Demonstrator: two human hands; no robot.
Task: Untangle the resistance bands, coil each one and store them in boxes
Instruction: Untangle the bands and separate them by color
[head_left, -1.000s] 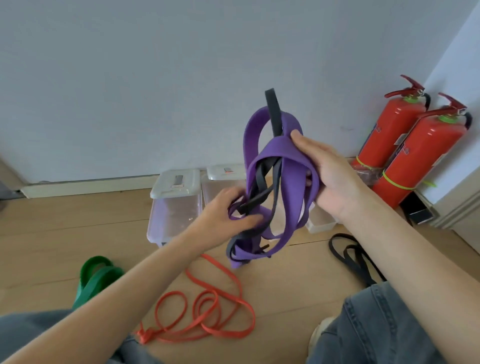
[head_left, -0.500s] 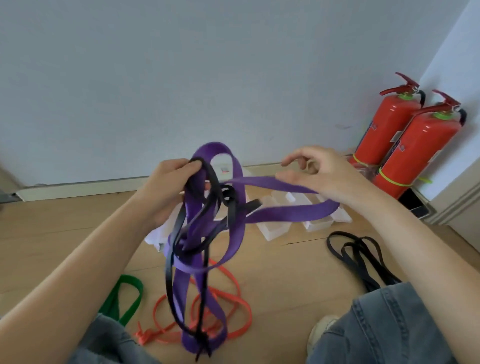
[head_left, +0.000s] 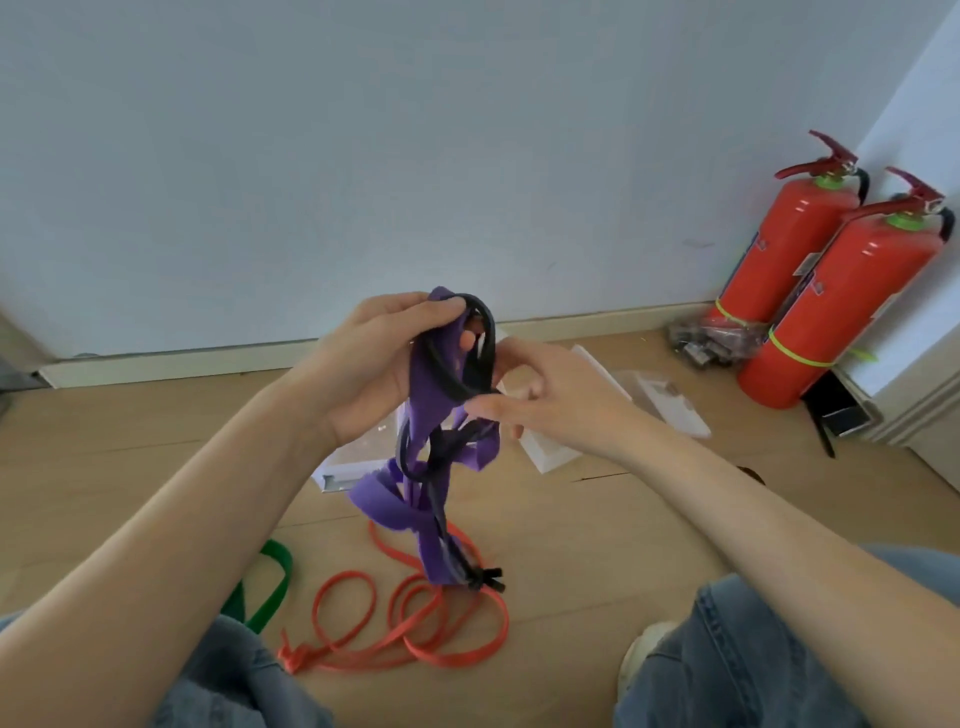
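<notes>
A wide purple band (head_left: 387, 501) and a thin black band (head_left: 439, 480) hang tangled together above the floor. My left hand (head_left: 371, 364) grips the top of the tangle, fingers curled over the purple and black loops. My right hand (head_left: 540, 392) is just to the right, its fingertips touching the black loop at the tangle's top. An orange band (head_left: 415, 623) lies looped on the wooden floor below. A green band (head_left: 270, 587) lies at the lower left, partly hidden by my arm. Clear plastic boxes (head_left: 348, 462) sit behind the tangle, mostly hidden by my hands.
Two red fire extinguishers (head_left: 810, 270) stand against the wall at the right, with a bag of dark clips (head_left: 711, 340) beside them. A clear lid or box (head_left: 670, 402) lies on the floor at mid right. My knees in jeans (head_left: 737, 660) fill the lower corners.
My right hand let go of the stretched purple loop and came in to the top of the tangle. The bundle now hangs narrow and bunched from my left hand.
</notes>
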